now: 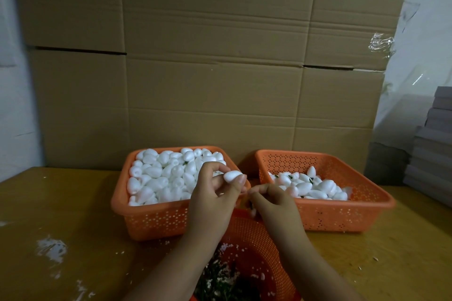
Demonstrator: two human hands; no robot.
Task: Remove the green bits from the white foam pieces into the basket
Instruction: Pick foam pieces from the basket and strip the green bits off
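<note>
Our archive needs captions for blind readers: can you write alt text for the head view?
A person's left hand pinches a white egg-shaped foam piece while the right hand picks at it, above a round orange mesh basket of green bits.

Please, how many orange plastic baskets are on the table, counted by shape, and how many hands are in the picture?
Rectangular orange perforated plastic baskets: 2, the left one piled with white egg-shaped foam pieces, the right one partly filled.
Round orange mesh plastic basket with green bits: 1.
Hands: 2, left hand pinching a white egg-shaped foam piece, right hand.
Total: 5.
</note>
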